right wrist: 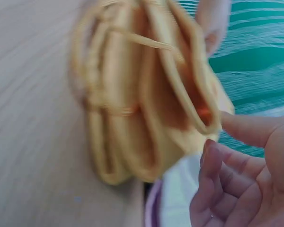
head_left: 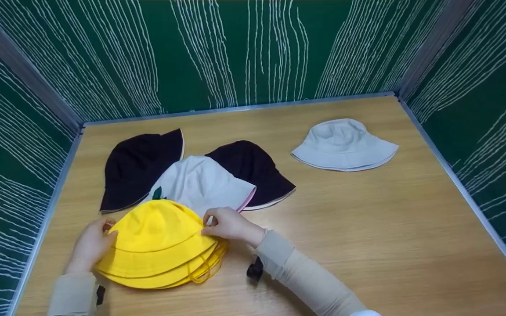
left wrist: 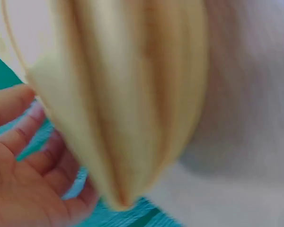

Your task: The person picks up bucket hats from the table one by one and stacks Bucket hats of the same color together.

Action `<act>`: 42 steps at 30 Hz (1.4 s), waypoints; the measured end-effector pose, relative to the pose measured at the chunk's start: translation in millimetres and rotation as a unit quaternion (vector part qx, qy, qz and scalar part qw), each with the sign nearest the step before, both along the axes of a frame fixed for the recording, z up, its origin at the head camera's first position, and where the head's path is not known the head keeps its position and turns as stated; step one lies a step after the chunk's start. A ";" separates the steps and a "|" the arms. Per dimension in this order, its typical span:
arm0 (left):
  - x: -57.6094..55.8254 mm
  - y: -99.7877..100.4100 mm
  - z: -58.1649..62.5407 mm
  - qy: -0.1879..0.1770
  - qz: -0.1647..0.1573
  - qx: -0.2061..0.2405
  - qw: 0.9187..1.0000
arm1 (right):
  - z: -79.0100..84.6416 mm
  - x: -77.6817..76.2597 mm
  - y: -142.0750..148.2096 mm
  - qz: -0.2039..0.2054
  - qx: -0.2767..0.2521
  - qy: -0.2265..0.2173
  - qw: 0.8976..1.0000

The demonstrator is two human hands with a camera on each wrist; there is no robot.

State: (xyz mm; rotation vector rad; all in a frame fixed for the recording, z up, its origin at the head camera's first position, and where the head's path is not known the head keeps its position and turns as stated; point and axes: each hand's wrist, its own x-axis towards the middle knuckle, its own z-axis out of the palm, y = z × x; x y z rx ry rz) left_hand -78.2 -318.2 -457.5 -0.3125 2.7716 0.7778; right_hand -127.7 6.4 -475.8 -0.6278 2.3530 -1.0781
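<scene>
The stack of yellow bucket hats (head_left: 160,245) lies between the two hands, at the near left of the wooden table (head_left: 393,245), its long axis running roughly left to right along the brims, crown toward the far side. The left hand (head_left: 88,245) is at the left edge, the right hand (head_left: 231,226) at the right edge, a little farther from the near side; both touch the stack, so neither is clearly nearer.

The right hand pinches the edge of the upper yellow hat between thumb and forefinger, its other fingers curled below. The left hand grips the opposite edge between thumb and fingers, rather loosely bent.

Counted, at least three yellow brims show in the stack; the exact number cannot be told. One yellow cord (head_left: 199,281) loops from its right side, and one green sprout (head_left: 157,193) stands at the crown. Just beyond lies one white bucket hat (head_left: 196,182) with pink edging, partly covered by the stack. It overlaps two black bucket hats (head_left: 136,171), one at its left, one at its right. One pale bucket hat (head_left: 343,145) lies well apart at the far right; its doubled brim edge leaves a second layer uncertain.
</scene>
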 end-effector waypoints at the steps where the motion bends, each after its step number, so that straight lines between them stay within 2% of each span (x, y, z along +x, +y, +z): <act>1: 1.1 4.6 3.6 0.015 -0.005 -0.009 1.000 | 2.4 -0.9 4.1 -0.006 -0.021 -0.017 1.000; 5: 4.6 24.2 17.7 0.073 -0.028 -0.039 0.996 | 11.2 -4.5 21.7 -0.021 -0.083 -0.048 0.995; 9: 8.0 45.0 27.1 0.076 -0.052 -0.026 0.995 | 11.2 -6.9 38.4 -0.027 -0.101 -0.044 0.994; 14: 10.6 68.4 31.0 0.057 -0.074 -0.010 0.996 | -0.1 -9.4 55.5 -0.041 -0.099 -0.038 0.994; 19: 11.4 90.1 27.7 0.058 -0.084 -0.002 0.995 | -11.3 -11.0 71.3 -0.057 -0.106 -0.046 0.992; 25: 17.1 119.5 19.9 0.083 -0.104 0.014 0.991 | -19.1 -12.0 93.9 -0.095 -0.120 -0.085 0.985; 29: 19.9 140.5 17.7 0.085 -0.109 0.038 0.990 | -23.1 -12.0 113.6 -0.125 -0.146 -0.115 0.975; 34: 19.2 162.0 18.9 0.085 -0.111 0.089 0.986 | -32.1 -12.0 142.2 -0.151 -0.200 -0.119 0.961; 42: 16.0 187.5 11.8 0.077 -0.147 0.138 0.976 | -43.6 -7.3 174.8 -0.195 -0.234 -0.152 0.940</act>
